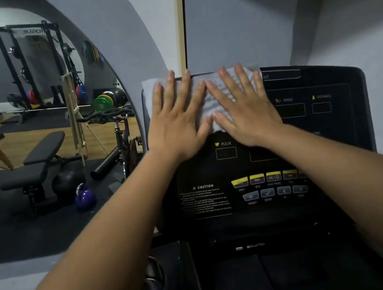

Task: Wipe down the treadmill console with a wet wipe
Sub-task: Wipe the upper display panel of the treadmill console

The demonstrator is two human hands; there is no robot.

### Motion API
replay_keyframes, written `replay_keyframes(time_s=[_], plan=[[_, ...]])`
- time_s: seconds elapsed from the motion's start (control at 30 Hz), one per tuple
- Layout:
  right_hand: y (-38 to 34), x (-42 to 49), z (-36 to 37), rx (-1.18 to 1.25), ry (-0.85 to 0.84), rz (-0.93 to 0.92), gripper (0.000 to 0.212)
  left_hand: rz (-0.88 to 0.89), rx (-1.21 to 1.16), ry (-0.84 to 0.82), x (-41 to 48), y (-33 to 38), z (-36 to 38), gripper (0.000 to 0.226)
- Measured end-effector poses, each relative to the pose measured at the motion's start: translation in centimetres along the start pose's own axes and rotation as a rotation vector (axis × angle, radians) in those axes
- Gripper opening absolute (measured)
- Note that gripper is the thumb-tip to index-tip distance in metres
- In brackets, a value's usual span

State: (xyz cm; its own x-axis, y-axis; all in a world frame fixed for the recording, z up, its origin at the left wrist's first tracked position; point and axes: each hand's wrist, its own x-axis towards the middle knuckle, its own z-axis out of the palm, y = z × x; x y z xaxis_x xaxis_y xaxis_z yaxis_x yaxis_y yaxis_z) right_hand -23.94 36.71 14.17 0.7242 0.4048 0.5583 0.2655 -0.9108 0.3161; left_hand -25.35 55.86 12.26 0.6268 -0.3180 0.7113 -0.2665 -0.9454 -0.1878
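A black treadmill console [313,124] fills the middle of the view, with PULSE, SPEED and DISTANCE windows and rows of yellow and grey buttons [268,184]. A white wet wipe [208,102] lies spread flat over the console's upper left part. My left hand [177,119] presses on its left half with straight, spread fingers. My right hand [242,108] presses flat on its right half, thumbs nearly touching. Much of the wipe is hidden under both hands.
A large arched mirror [36,120] at left reflects a gym: squat rack, benches, spin bike, weight plates and a purple kettlebell. A cup holder [155,285] sits at the console's lower left. Grey walls rise behind the console.
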Motion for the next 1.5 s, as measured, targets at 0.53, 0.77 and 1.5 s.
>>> replay_keyframes(time_s=[0.53, 0.77, 1.5], plan=[[-1.3, -4.9, 2.2, 0.062, 0.054, -0.073, 0.064, 0.011, -0.025, 0.076, -4.1, 1.9, 1.2, 0.069], [-1.5, -9.2, 3.8, 0.094, 0.044, -0.153, 0.066, -0.062, -0.034, 0.027, -8.8, 5.0, 2.0, 0.071], [2.4, -17.5, 5.8, 0.147, -0.052, -0.28, 0.071, -0.204, -0.148, -0.229, -15.3, 13.5, 2.1, 0.067]])
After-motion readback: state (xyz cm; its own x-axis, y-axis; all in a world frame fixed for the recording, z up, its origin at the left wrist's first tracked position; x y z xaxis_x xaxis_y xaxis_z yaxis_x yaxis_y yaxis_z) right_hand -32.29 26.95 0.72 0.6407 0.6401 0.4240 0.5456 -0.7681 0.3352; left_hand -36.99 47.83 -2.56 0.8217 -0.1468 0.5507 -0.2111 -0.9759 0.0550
